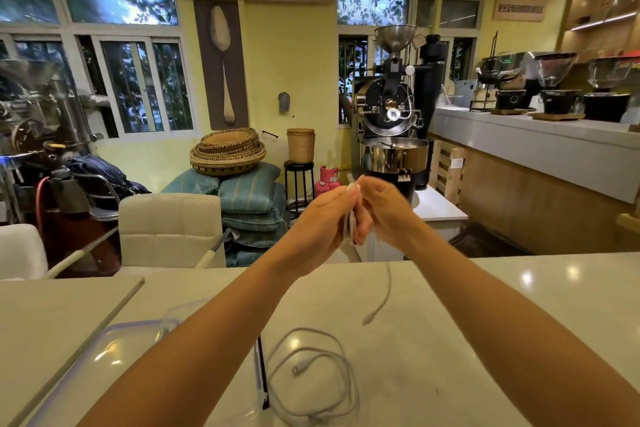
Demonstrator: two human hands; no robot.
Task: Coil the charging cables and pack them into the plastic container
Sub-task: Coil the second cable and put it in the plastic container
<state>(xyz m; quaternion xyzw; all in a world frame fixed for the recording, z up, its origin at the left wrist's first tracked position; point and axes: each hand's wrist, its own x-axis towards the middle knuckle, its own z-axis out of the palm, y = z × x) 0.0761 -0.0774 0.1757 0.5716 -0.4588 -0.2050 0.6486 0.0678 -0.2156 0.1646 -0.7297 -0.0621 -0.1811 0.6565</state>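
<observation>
**Operator:** While both hands are raised above the far edge of the worktop (450, 340), what does each one grasp?

**Inspector:** The left hand (322, 222) is clenched around a flattened bundle of white cable (350, 224), with loops showing between the fingers and the palm. The right hand (384, 204) pinches the same bundle at its top. The two hands touch each other.

**Operator:** Orientation of that bundle?

**Inspector:** Its long axis runs roughly vertical. A thin free tail (382, 291) hangs from the bundle and curves downward, ending in a small connector that points down and to the left above the worktop. The tail is blurred.

**Operator:** Second cable?

**Inspector:** A pale, thin, round-section cable (313, 381) lies on the worktop in loose overlapping oval loops, near the viewer. One small metal-tipped plug rests inside the loops.

**Operator:** Container?

**Inspector:** The clear plastic container (169, 317) sits left of the loose cable, partly hidden by the left forearm. Its flat transparent lid (104, 357), with rounded corners and a bluish rim, lies beside it.

**Operator:** Worktop surface?

**Inspector:** Smooth, pale and glossy, with lamp reflections.
</observation>
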